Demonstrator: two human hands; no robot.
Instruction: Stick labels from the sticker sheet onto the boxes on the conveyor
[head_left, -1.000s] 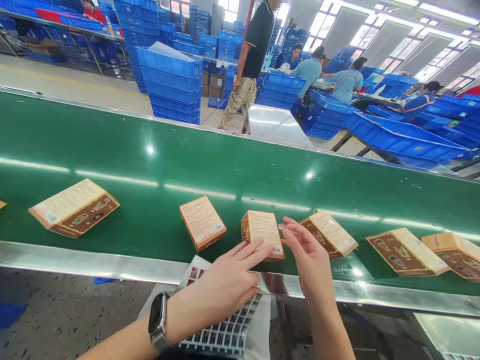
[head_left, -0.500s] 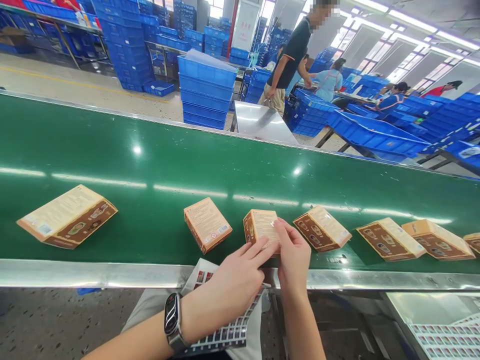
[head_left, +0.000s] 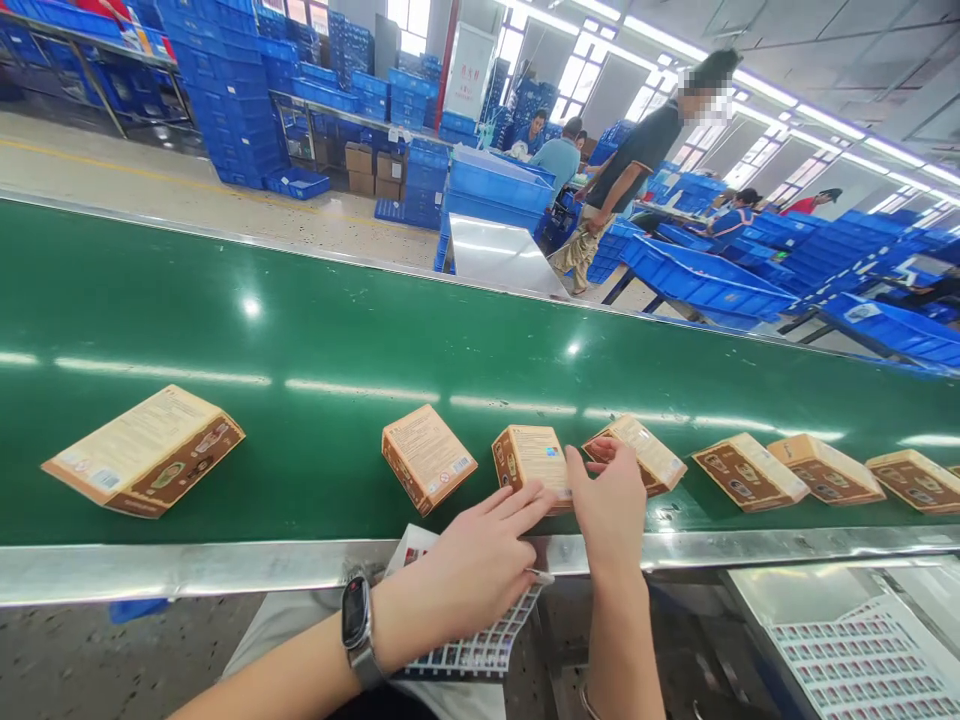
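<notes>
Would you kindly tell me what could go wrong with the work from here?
The left hand rests on a box and might slide it on the green belt. The right hand overlaps the next box in view and could nudge it. The printed sheet beneath the left hand curls at one edge, so it might crease.

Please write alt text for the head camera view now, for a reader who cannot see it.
A person's left hand rests on a brown-and-cream carton bearing a shiny blue sticker, the right hand close beside it; the carton lies on a green conveyor belt between similar cartons. Beyond are people and stacked blue crates.
</notes>
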